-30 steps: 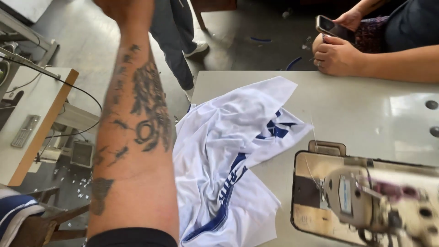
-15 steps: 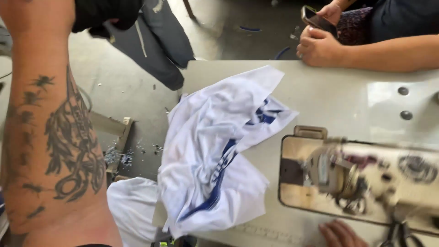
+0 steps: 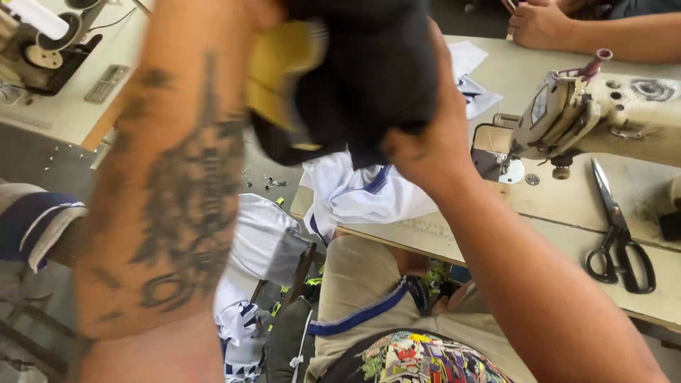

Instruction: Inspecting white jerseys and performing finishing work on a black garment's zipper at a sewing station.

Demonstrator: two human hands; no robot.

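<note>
Dark fabric [image 3: 369, 78] with a yellow patch is now bunched up high in front of me — a second ago my left arm was alone in the air and the white jersey lay spread on the table with nothing in my grip. Now my right hand [image 3: 425, 142] is clenched on the bundle's lower edge, thumb and fingers [image 3: 408, 145] pinching the cloth, so the dark piece sits above and just ahead of those fingers. My left hand [image 3: 262, 10] is mostly out of view behind the fabric at the top edge (I cannot tell whether it is gripping or only propping the cloth).

Below my right fingers, well apart, the white jersey with blue trim [image 3: 362, 195] hangs over the near edge of the table [image 3: 496, 237]. To the right of them stands the sewing machine [image 3: 589, 117], and farther right lie black scissors [image 3: 617, 234] flat on the tabletop. Beyond, another person's hand [image 3: 539, 25] rests at the far table edge — not mine.

So the work has shifted from the white piece to the dark one, which I judge is the piece now in hand.
</note>
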